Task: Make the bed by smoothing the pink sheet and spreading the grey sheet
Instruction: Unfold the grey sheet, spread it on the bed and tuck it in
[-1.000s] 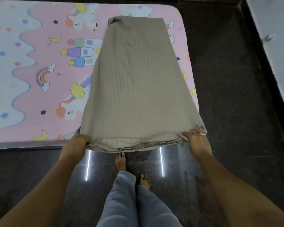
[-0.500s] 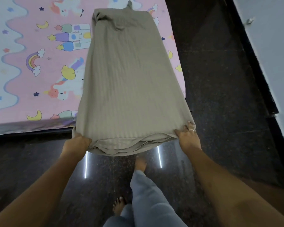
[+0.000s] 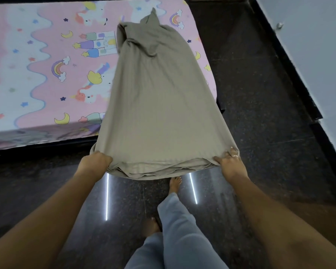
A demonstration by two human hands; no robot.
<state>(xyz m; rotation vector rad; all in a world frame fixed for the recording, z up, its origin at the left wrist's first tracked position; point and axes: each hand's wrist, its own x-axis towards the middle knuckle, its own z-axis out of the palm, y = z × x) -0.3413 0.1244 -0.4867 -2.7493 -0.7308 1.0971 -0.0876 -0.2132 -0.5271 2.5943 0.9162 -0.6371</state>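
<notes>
The grey sheet point(image 3: 159, 105), folded into a long strip, stretches from my hands up onto the right part of the bed. Its far end lies bunched on the pink sheet point(image 3: 47, 61), which has unicorns, rainbows and moons printed on it and covers the mattress. My left hand point(image 3: 94, 164) grips the near left corner of the grey sheet. My right hand point(image 3: 230, 164), with a ring on one finger, grips the near right corner. The near edge hangs in several layers above the floor.
Dark polished floor point(image 3: 260, 113) lies in front of and to the right of the bed. A pale wall with a black skirting point(image 3: 291, 61) runs along the right. My bare feet point(image 3: 175, 184) and blue trouser legs are below the sheet's near edge.
I have stepped back from the bed with the grey sheet in both hands. Its near end has moved off the mattress edge and its far end has wrinkled into a peak.
</notes>
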